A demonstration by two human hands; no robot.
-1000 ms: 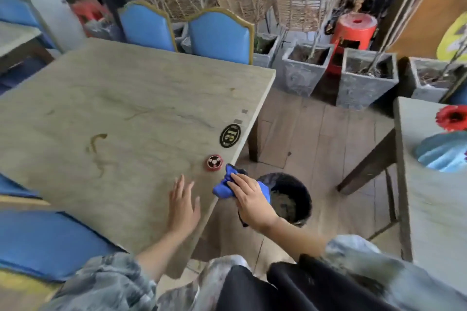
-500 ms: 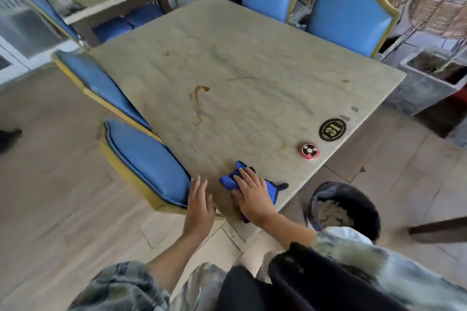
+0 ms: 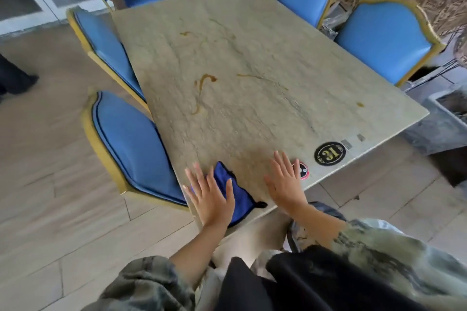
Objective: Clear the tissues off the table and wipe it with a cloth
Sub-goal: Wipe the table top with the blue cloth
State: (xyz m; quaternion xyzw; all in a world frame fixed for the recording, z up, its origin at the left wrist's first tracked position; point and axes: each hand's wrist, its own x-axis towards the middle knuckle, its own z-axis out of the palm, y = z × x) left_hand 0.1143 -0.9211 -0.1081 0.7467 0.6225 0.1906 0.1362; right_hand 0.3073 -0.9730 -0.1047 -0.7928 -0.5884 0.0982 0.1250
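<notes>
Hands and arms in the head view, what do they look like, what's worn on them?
Both the left hand and right hand are bare, no gloves or rings visible. Forearms are uncovered; mottled grey-green patterned sleeves are pushed up toward the elbows.

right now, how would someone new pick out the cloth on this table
Start at the big stone-look table and go to its near corner, where both hands lie flat. The cloth lies partly under the left hand, the only bright blue fabric on the tabletop, unlike the round stickers beside the right hand.

4 blue chairs (image 3: pixel 131 144) ring the stone table (image 3: pixel 252 63) on a pale plank floor (image 3: pixel 50 184).
</notes>
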